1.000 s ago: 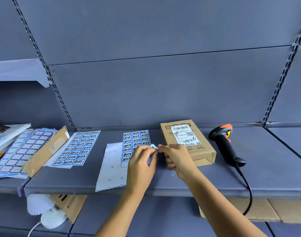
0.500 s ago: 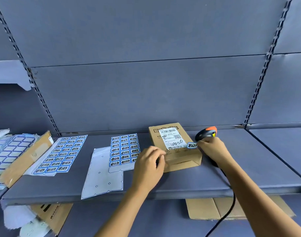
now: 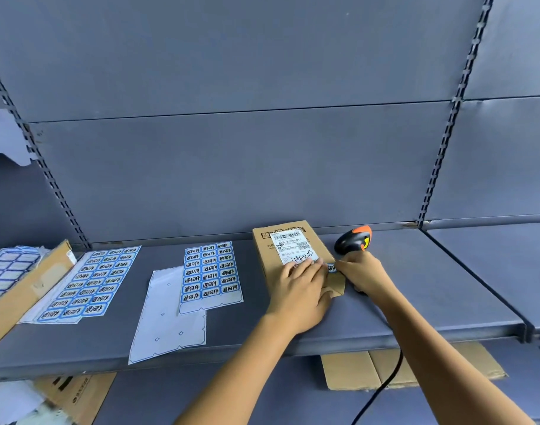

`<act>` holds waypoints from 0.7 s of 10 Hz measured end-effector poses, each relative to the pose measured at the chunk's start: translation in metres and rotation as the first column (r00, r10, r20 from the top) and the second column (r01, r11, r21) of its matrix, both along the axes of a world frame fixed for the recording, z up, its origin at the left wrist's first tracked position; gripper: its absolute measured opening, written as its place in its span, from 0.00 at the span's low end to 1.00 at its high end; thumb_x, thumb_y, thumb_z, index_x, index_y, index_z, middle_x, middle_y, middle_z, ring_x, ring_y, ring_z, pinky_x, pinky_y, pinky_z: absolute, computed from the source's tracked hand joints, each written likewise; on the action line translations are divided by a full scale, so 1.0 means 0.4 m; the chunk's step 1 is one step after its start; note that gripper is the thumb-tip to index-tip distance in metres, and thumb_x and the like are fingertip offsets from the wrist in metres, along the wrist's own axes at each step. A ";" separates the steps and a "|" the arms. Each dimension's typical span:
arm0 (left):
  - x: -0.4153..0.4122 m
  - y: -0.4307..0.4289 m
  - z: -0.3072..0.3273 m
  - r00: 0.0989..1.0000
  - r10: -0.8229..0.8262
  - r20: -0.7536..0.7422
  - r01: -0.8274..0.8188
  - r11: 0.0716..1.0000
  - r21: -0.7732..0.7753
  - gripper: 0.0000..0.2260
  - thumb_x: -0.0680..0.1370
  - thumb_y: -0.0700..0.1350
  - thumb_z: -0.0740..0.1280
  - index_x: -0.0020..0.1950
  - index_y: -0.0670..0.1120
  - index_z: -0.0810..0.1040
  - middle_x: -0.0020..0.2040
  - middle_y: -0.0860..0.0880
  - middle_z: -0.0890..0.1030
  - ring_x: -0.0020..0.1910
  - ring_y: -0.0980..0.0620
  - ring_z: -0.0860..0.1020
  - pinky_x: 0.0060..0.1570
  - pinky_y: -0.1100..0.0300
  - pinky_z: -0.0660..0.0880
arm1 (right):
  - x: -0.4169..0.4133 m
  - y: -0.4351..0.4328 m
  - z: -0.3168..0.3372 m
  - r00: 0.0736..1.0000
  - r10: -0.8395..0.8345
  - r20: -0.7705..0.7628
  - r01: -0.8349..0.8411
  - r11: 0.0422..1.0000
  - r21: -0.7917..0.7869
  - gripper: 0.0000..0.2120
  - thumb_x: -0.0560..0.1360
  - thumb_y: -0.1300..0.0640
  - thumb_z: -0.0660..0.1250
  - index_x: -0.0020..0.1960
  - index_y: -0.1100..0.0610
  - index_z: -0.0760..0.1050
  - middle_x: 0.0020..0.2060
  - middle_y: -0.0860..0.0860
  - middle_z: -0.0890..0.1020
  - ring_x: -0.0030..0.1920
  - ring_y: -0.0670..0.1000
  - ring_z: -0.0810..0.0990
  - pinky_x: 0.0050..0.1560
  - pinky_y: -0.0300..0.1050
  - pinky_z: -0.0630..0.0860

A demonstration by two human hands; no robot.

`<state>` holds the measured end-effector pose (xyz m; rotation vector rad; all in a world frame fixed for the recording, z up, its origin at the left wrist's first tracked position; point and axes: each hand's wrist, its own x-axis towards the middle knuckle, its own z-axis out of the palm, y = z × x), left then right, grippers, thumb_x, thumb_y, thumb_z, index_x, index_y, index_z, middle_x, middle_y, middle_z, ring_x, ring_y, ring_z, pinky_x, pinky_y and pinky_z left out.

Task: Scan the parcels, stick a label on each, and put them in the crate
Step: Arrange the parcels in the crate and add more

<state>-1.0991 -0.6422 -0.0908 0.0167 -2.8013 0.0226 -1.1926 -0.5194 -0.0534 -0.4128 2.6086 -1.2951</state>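
Grey metal shelf (image 3: 446,286) with sticker sheets (image 3: 212,273), parcel (image 3: 288,246), scanner (image 3: 353,240); grey back panels (image 3: 231,167).

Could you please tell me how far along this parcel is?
Done: a blue label is off the label sheet and at the cardboard parcel; the barcode scanner lies on the shelf, so scanning cannot be confirmed. In hand: the left hand presses on the parcel while the right hand pinches the label at its right edge. Left: smoothing the label down and crating the parcel; no crate is in view.
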 end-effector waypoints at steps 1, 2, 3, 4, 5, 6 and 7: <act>-0.004 0.011 0.006 1.000 0.006 -0.020 -0.006 1.000 0.014 0.24 0.72 0.58 0.53 0.58 0.50 0.80 0.57 0.52 0.81 0.56 0.53 0.79 0.57 0.56 0.62 | 0.003 -0.001 -0.007 0.999 -0.020 -0.034 0.020 1.000 0.015 0.14 0.73 0.57 0.66 0.32 0.60 0.68 0.29 0.56 0.72 0.31 0.55 0.68 0.35 0.43 0.67; -0.004 0.027 0.007 0.999 0.033 0.002 -0.033 0.999 0.033 0.25 0.73 0.60 0.53 0.61 0.51 0.78 0.56 0.52 0.81 0.55 0.51 0.79 0.58 0.53 0.62 | 0.005 0.003 -0.025 0.998 -0.053 0.026 0.054 0.998 -0.044 0.15 0.73 0.56 0.65 0.30 0.59 0.67 0.29 0.57 0.74 0.31 0.55 0.73 0.34 0.49 0.76; -0.011 0.032 -0.006 0.999 0.037 -0.038 -0.037 0.999 0.010 0.24 0.73 0.59 0.54 0.61 0.52 0.78 0.57 0.52 0.80 0.56 0.49 0.78 0.59 0.51 0.61 | 0.005 0.009 -0.037 0.993 -0.022 0.119 0.033 0.995 -0.091 0.10 0.76 0.60 0.61 0.36 0.60 0.71 0.32 0.57 0.75 0.34 0.55 0.75 0.41 0.51 0.80; -0.015 0.027 -0.012 0.998 0.057 -0.025 -0.056 0.998 0.021 0.21 0.72 0.57 0.54 0.59 0.54 0.78 0.55 0.53 0.80 0.54 0.50 0.78 0.59 0.50 0.66 | 0.008 0.003 -0.037 0.989 -0.002 0.150 0.018 0.994 -0.104 0.09 0.80 0.61 0.57 0.41 0.58 0.69 0.36 0.55 0.73 0.34 0.52 0.73 0.33 0.41 0.74; -0.014 0.027 -0.005 0.994 0.029 -0.101 -0.014 0.990 0.143 0.20 0.72 0.55 0.54 0.56 0.53 0.80 0.55 0.53 0.81 0.57 0.50 0.78 0.61 0.48 0.71 | 0.011 -0.004 -0.037 0.992 0.064 0.111 -0.055 0.995 -0.089 0.05 0.81 0.56 0.56 0.49 0.57 0.66 0.40 0.54 0.72 0.34 0.49 0.69 0.34 0.41 0.68; 0.002 -0.009 -0.003 0.925 0.132 -0.357 -0.004 0.941 0.337 0.15 0.74 0.48 0.57 0.53 0.45 0.80 0.58 0.47 0.79 0.62 0.44 0.75 0.62 0.47 0.71 | 0.014 -0.011 -0.033 0.979 0.130 0.156 -0.119 0.990 -0.078 0.12 0.82 0.51 0.55 0.41 0.53 0.67 0.35 0.49 0.69 0.33 0.45 0.67 0.34 0.40 0.66; 0.026 -0.059 0.018 0.759 0.608 -0.233 -0.287 0.634 0.718 0.16 0.77 0.45 0.59 0.63 0.40 0.72 0.67 0.41 0.72 0.66 0.40 0.70 0.63 0.43 0.67 | 0.026 -0.030 -0.027 0.946 0.150 0.288 -0.090 0.973 -0.211 0.15 0.80 0.52 0.57 0.37 0.56 0.69 0.32 0.52 0.73 0.31 0.49 0.71 0.33 0.42 0.70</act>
